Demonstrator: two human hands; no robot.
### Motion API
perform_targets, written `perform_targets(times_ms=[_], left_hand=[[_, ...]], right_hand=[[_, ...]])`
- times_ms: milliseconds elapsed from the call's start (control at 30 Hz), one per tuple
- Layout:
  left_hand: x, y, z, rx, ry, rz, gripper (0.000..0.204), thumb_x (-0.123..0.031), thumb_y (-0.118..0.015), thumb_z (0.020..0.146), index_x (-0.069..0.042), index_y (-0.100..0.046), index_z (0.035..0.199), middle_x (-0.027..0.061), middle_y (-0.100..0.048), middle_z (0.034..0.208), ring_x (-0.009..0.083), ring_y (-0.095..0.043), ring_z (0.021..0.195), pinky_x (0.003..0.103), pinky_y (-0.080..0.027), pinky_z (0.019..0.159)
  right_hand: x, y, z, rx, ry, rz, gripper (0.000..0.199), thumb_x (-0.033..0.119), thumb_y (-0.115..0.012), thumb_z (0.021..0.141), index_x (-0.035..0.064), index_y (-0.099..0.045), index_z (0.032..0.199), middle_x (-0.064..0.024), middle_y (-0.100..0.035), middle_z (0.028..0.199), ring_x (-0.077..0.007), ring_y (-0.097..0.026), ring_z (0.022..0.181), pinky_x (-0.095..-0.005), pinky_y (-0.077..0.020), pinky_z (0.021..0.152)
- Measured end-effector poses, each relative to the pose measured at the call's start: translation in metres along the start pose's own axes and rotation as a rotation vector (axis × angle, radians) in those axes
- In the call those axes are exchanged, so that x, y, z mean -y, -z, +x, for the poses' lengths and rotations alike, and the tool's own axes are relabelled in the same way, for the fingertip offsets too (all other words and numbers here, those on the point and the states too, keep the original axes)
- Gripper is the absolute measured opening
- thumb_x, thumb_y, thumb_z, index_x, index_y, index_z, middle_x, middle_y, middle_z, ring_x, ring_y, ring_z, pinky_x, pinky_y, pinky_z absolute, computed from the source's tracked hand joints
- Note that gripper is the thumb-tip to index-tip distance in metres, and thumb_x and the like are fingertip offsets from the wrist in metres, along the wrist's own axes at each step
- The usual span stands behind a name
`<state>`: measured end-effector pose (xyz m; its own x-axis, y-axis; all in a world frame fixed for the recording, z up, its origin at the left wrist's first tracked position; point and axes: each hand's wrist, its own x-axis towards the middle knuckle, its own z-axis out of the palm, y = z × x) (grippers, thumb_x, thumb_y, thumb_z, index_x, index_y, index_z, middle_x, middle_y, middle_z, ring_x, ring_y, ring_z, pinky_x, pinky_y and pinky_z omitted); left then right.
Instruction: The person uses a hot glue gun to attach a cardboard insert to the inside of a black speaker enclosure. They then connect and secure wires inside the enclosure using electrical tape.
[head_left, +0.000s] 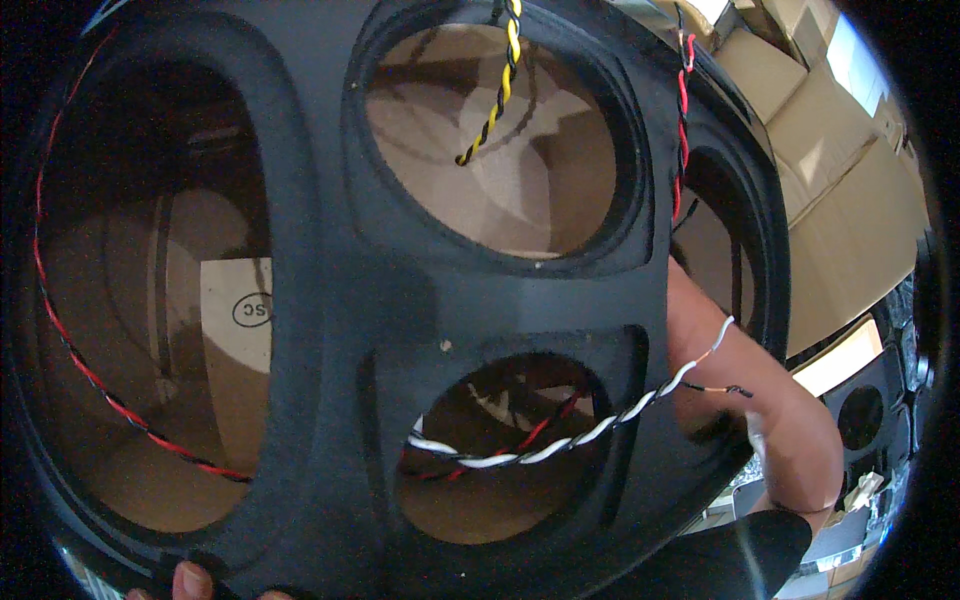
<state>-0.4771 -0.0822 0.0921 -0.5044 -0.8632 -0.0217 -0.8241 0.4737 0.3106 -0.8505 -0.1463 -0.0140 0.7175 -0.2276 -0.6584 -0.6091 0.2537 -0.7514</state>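
Observation:
A large black speaker box [340,290] with several round and oval cutouts fills most of the view. At its near left edge, fingertips of my left hand [192,580] curl over the rim; the rest of that hand is out of sight. My right arm [770,400] reaches through the cutout on the right side, and the hand is hidden inside the box. Across the lower middle cutout runs a twisted white and black wire [540,455], its bared ends lying over my right arm. Behind it a red and black wire [550,422] shows inside the cutout.
A yellow and black twisted wire [500,90] hangs over the upper cutout. Red and black wires hang at the upper right [683,130] and across the large left opening [120,408]. A pale label [235,310] lies inside. Cardboard boxes [850,190] are stacked at the far right.

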Motion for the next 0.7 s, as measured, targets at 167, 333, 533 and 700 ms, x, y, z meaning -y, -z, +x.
perform_targets(times_ms=[167, 333, 533, 700], left_hand=[[0.018, -0.002, 0.01, -0.049, -0.263, 0.004, 0.025, -0.043, -0.037, 0.108, -0.032, -0.057, 0.117, -0.017, -0.062, 0.093, 0.0115, -0.06, 0.098, 0.041, -0.033, 0.104], [0.043, -0.035, 0.034, -0.314, -0.537, 0.042, 0.015, -0.03, -0.045, 0.11, -0.023, -0.058, 0.112, -0.0109, -0.067, 0.089, 0.0139, -0.065, 0.083, 0.037, -0.037, 0.084], [0.031, -0.027, 0.005, -0.143, -0.333, 0.075, 0.062, -0.062, -0.044, 0.102, -0.004, -0.058, 0.119, 0.0183, -0.072, 0.102, 0.035, -0.069, 0.093, 0.058, -0.046, 0.097], [0.023, -0.011, 0.061, -0.164, -0.28, 0.057, 0.053, -0.052, -0.06, 0.094, -0.003, -0.067, 0.114, 0.0154, -0.073, 0.098, 0.0325, -0.068, 0.088, 0.048, -0.048, 0.091]], right_hand=[[-0.002, 0.042, 0.0, 0.1, 0.068, 0.075, 0.047, -0.007, -0.078, 0.074, -0.0027, -0.066, 0.119, -0.02, -0.069, 0.121, -0.0363, -0.068, 0.106, -0.0418, -0.0519, 0.096], [0.016, 0.029, -0.032, -0.202, -0.184, 0.193, 0.034, 0.005, -0.083, 0.079, -0.0028, -0.07, 0.109, -0.0166, -0.074, 0.095, -0.0333, -0.072, 0.085, -0.0383, -0.0553, 0.079], [0.031, 0.014, -0.044, -0.324, -0.05, -0.091, 0.038, -0.001, -0.078, 0.078, -0.0014, -0.069, 0.115, -0.0163, -0.074, 0.11, -0.0333, -0.071, 0.106, -0.038, -0.0552, 0.093], [0.053, 0.016, -0.089, -1.016, -0.172, -0.182, 0.033, 0.018, -0.067, 0.1, 0.0027, -0.068, 0.13, -0.0094, -0.071, 0.129, -0.0198, -0.062, 0.123, -0.0344, -0.0434, 0.111]])
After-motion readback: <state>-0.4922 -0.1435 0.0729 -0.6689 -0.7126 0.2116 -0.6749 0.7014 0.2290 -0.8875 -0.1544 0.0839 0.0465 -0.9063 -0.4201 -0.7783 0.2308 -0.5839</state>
